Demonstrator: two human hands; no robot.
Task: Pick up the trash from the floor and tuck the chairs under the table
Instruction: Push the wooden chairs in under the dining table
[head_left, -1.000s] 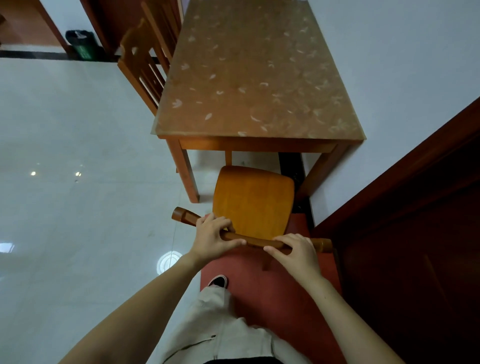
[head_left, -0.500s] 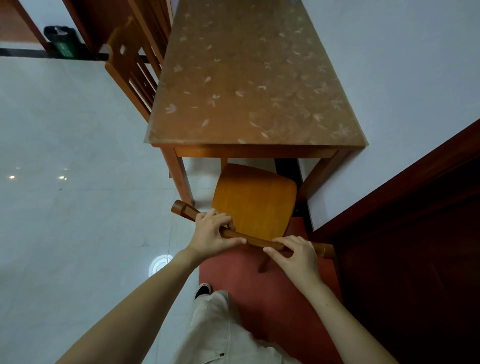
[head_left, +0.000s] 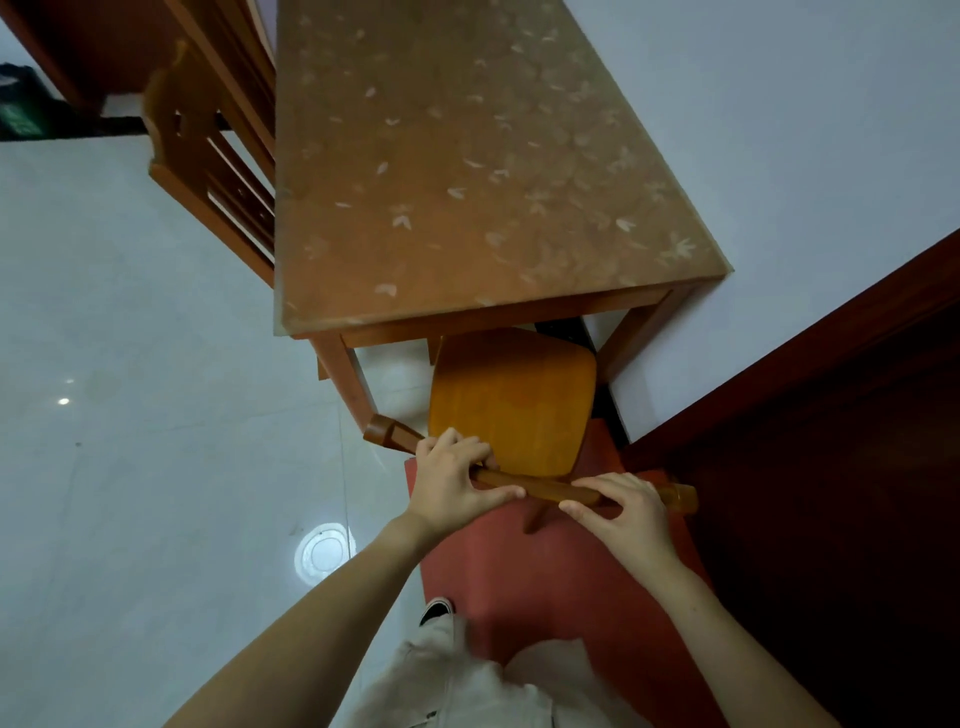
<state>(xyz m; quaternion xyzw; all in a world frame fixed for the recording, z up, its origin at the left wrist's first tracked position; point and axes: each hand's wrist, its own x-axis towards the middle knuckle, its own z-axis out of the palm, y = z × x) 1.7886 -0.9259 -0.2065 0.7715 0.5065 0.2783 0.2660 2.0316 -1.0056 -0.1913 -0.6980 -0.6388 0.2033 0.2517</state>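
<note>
Both hands, left hand (head_left: 451, 480) and right hand (head_left: 626, 515), fingers gripping the chair (head_left: 511, 400), are pushing it further under the desk (head_left: 467, 171); white floor (head_left: 130, 415) gleaming.

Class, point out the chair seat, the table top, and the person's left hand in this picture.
chair seat (head_left: 511, 400), head view, middle of seat.
table top (head_left: 457, 171), head view, bare surface.
left hand (head_left: 451, 480), head view, back of hand.

— Where is the camera sitting?
— On my head, looking forward and steeply down, close over my left hand (head_left: 451, 477) and right hand (head_left: 621, 514).
— Any second view?
— No, only this wide one, taking in the table (head_left: 467, 171) ahead.
</note>
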